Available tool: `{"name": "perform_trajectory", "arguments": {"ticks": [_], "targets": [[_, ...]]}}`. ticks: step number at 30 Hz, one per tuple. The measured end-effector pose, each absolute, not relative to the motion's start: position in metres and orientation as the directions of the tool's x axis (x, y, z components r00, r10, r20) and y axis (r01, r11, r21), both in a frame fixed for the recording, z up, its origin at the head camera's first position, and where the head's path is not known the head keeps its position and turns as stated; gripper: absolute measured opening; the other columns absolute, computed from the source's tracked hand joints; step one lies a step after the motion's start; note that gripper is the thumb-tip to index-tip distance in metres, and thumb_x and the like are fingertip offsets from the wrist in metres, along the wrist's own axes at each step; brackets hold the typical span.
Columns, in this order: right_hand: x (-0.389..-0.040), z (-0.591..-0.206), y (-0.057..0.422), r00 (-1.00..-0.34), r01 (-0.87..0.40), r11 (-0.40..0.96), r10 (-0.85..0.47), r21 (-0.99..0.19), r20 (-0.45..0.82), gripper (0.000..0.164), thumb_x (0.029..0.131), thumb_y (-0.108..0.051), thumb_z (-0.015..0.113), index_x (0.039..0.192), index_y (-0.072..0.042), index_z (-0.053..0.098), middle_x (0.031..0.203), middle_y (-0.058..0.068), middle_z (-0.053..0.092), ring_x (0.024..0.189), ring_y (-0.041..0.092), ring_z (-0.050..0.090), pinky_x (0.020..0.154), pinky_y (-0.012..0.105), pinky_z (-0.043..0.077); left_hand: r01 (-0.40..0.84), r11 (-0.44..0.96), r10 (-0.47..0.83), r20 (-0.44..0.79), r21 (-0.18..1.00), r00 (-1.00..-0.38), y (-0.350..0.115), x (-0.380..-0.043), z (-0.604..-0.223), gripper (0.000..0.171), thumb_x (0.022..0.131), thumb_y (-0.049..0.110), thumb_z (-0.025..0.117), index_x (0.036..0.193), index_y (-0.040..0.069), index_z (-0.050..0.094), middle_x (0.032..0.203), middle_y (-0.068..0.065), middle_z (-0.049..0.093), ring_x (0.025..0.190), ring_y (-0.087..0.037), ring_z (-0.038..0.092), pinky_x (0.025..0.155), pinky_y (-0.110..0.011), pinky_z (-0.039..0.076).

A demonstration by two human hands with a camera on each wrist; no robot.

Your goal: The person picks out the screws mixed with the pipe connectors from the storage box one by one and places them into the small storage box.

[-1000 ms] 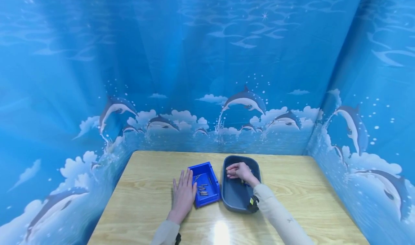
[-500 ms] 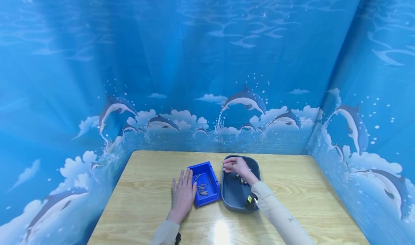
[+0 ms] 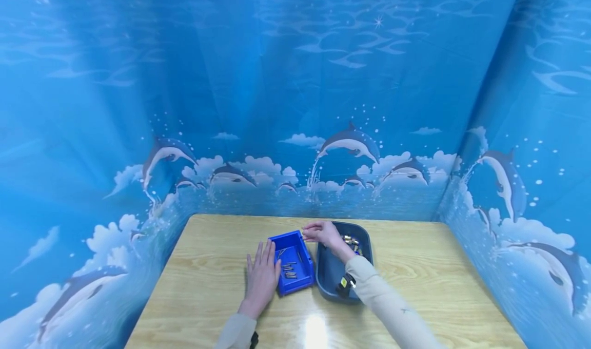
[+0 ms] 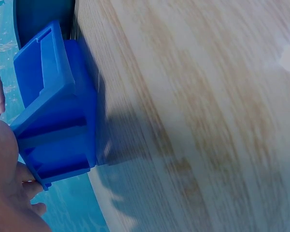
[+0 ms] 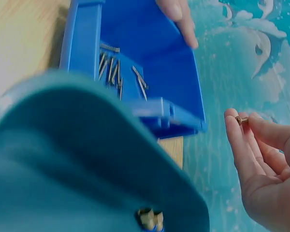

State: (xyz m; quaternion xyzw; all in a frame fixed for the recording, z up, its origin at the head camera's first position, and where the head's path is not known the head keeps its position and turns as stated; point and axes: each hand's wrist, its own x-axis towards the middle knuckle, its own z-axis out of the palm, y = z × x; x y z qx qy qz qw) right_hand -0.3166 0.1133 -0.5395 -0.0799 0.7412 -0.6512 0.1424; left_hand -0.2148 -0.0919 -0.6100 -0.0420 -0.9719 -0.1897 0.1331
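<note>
My right hand [image 3: 327, 236] is over the left rim of the dark grey tray [image 3: 330, 274], close to the blue bin [image 3: 295, 288]. Between thumb and fingertips it pinches a small brass-coloured screw [image 5: 240, 120], clearest in the right wrist view. Several thin metal screws [image 5: 113, 70] lie on the bin's floor. With fingers straight, my left hand [image 3: 262, 282] rests along the bin's left wall; in the left wrist view some fingers [image 4: 31, 188] show behind the bin's edge.
Several brass fittings [image 3: 352, 242], some with blue parts, lie at the far right of the tray. Bin and tray stand side by side on a wooden table [image 3: 208, 246]. A dolphin-print curtain [image 3: 258, 185] surrounds the back and sides.
My right hand has moved left from over the tray's middle to its left rim beside the bin, uncovering the brass fittings. My left hand and the bin have stayed put.
</note>
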Motion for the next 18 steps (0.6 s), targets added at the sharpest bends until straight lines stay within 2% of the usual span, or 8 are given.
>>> {"name": "perform_trajectory", "arguments": {"ticks": [5,9,12,14,18], "targets": [[-0.311,-0.542,0.092,-0.935,0.003,0.172,-0.349,-0.985,-0.064,0.023,0.095,0.003,0.066,0.113,0.017,0.066,0.102,0.028,0.073,0.087,0.030,0.076,0.084,0.044,0.062,0.137,0.920,0.033,0.276,0.366,-0.961,-0.092,-0.216,-0.610,0.059,0.106,0.031,0.051,0.156,0.005,0.037,0.164,-0.011,0.032,0.152,-0.037,0.023,0.119,-0.069,0.018],[-0.304,-0.548,0.078,-0.909,-0.186,0.298,-0.414,-0.936,0.049,0.011,0.091,0.003,0.070,0.100,0.009,0.072,0.087,0.015,0.076,0.074,0.020,0.075,0.073,0.038,0.064,0.147,0.921,0.039,0.289,0.362,-0.957,-0.092,-0.216,-0.611,0.058,0.106,0.031,0.051,0.155,0.003,0.039,0.163,-0.012,0.034,0.152,-0.038,0.025,0.118,-0.070,0.019],[-0.299,-0.554,0.068,-0.885,-0.356,0.479,-0.449,-0.803,0.124,0.004,0.088,0.000,0.075,0.091,0.001,0.075,0.081,0.008,0.076,0.070,0.016,0.073,0.067,0.027,0.061,0.145,0.924,0.043,0.283,0.353,-0.958,-0.092,-0.216,-0.610,0.057,0.106,0.031,0.051,0.155,0.003,0.039,0.163,-0.012,0.034,0.152,-0.037,0.024,0.118,-0.070,0.019],[-0.297,-0.558,0.061,-0.873,-0.429,0.598,-0.467,-0.677,0.140,0.004,0.086,-0.002,0.077,0.089,-0.004,0.076,0.081,0.006,0.076,0.072,0.015,0.072,0.068,0.024,0.058,0.146,0.926,0.046,0.280,0.349,-0.959,-0.093,-0.215,-0.610,0.058,0.106,0.032,0.051,0.155,0.004,0.038,0.163,-0.011,0.033,0.152,-0.037,0.023,0.119,-0.070,0.019],[-0.292,-0.569,0.053,-0.823,-0.556,0.687,-0.533,-0.467,0.196,0.008,0.082,-0.004,0.080,0.086,-0.010,0.078,0.081,-0.001,0.076,0.077,0.013,0.071,0.075,0.026,0.058,0.160,0.925,0.052,0.301,0.345,-0.952,-0.094,-0.215,-0.610,0.057,0.106,0.031,0.051,0.154,0.003,0.039,0.163,-0.012,0.034,0.151,-0.038,0.026,0.118,-0.070,0.021]]}}
